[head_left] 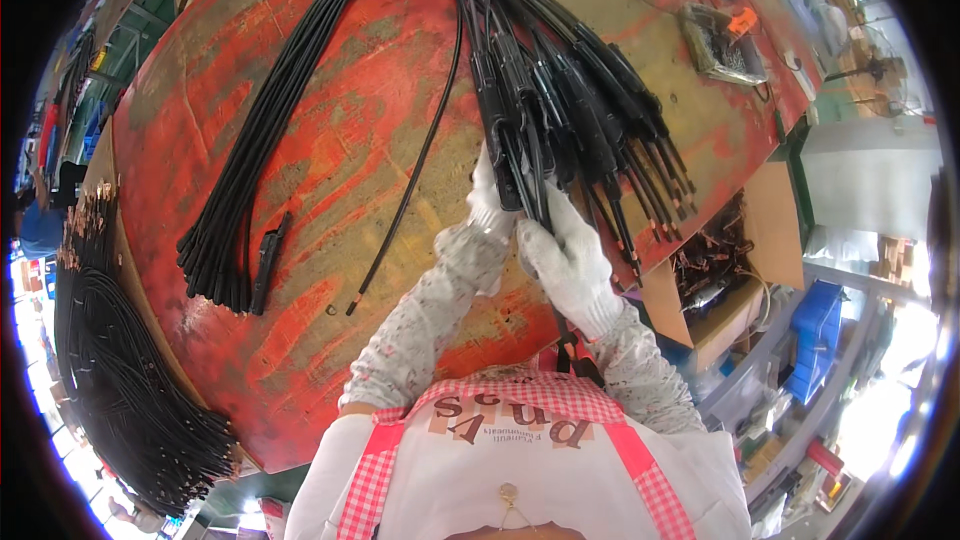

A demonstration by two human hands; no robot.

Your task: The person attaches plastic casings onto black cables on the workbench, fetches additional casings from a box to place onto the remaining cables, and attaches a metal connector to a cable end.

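A thick bundle of black cables (270, 130) arches over the worktable, bound at its top with a light tie. On its right end sit several black plastic holders (580, 95), with copper-tipped cable ends below them. My left hand (487, 202), in a white glove, is closed on one black holder (507, 175) at the near edge of this cluster; its fingers are partly hidden behind it. My right hand (572, 265), also gloved, is closed round a black cable (541, 208) beside that holder. Below the right hand, a black length hangs down toward my apron.
The red, worn worktable (330, 200) carries a loose black clip-like piece (268, 262) and a single cable end (352, 308). A small tray (718, 45) lies at the far right. A cardboard box (770, 215) of dark parts stands right; another cable heap (120, 360) lies left.
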